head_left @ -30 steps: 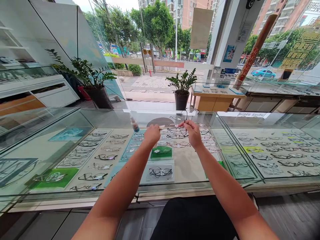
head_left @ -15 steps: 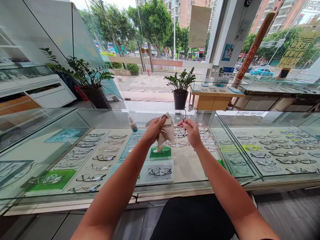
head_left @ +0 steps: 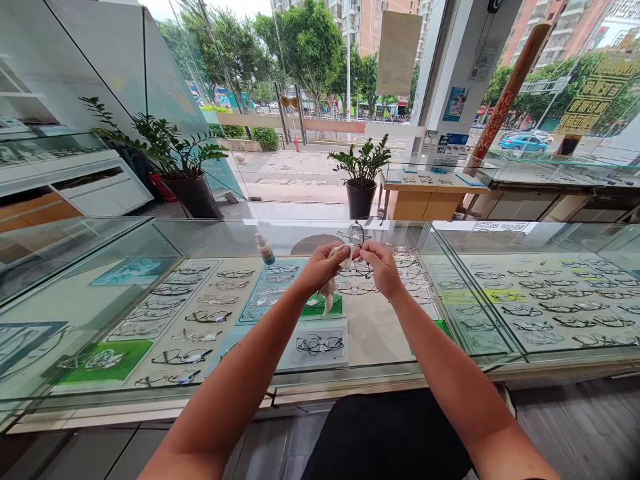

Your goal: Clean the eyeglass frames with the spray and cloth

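Above the glass counter, my left hand [head_left: 323, 265] is closed on a beige cleaning cloth [head_left: 329, 293], whose loose end hangs below the fingers. My right hand [head_left: 381, 263] grips a pair of dark-framed eyeglasses [head_left: 357, 233]. One lens stands up above the fingers; part of the frame is hidden by the hands. The two hands meet at the glasses, with the cloth's upper edge against the frame between them. A small spray bottle [head_left: 266, 251] with a blue lower part stands on the counter to the left of my left hand.
The glass display counter [head_left: 385, 365] holds rows of eyeglasses [head_left: 207, 316] beneath its top. A second glass case [head_left: 545, 360] adjoins on the right. Potted plants [head_left: 361, 200] stand beyond the counter, before a glass front. My dark-clothed leg [head_left: 385, 433] is below the counter's front edge.
My left hand has moved right with the cloth to the glasses, and the cloth is now bunched up. The glasses have shifted slightly left and turned in my right hand.
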A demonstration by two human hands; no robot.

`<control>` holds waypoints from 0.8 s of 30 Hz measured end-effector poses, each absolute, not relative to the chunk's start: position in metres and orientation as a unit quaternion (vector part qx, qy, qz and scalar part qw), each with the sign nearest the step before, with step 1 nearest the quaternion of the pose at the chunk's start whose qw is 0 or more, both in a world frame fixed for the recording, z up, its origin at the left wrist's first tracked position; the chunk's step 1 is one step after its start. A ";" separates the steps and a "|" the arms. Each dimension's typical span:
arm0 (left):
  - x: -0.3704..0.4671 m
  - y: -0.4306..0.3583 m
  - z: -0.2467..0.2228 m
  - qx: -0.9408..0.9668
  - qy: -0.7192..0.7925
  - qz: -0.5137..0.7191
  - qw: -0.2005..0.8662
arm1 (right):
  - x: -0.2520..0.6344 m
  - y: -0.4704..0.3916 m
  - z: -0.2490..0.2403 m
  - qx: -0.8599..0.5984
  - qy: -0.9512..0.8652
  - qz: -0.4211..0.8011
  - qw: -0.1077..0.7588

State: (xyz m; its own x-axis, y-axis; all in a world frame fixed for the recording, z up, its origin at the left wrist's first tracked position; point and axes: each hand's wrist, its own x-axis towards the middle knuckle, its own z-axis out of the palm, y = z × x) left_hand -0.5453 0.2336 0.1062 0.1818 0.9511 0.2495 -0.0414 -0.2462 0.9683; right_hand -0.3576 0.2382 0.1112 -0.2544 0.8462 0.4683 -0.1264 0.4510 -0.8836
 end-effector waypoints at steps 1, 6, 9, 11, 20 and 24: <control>-0.546 0.233 0.107 0.599 0.382 0.514 0.481 | -0.358 0.238 0.111 -0.269 -0.656 0.453 0.541; -0.549 0.235 0.106 0.607 0.386 0.511 0.470 | -0.358 0.237 0.112 -0.240 -0.662 0.478 0.526; -0.550 0.239 0.102 0.608 0.387 0.511 0.468 | -0.357 0.236 0.114 -0.244 -0.660 0.489 0.516; -0.551 0.241 0.099 0.609 0.387 0.514 0.465 | -0.357 0.236 0.116 -0.248 -0.661 0.497 0.505; -0.550 0.242 0.099 0.588 0.395 0.542 0.452 | -0.356 0.238 0.114 -0.251 -0.673 0.503 0.480; -0.554 0.246 0.097 0.573 0.402 0.562 0.440 | -0.356 0.238 0.114 -0.252 -0.669 0.516 0.471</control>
State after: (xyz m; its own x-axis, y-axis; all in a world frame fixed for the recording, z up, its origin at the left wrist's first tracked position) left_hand -0.5542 0.2463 0.0968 0.0450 0.9556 0.2912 -0.0348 -0.2899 0.9564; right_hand -0.3565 0.2379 0.1143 -0.4290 0.8239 0.3703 -0.1487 0.3400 -0.9286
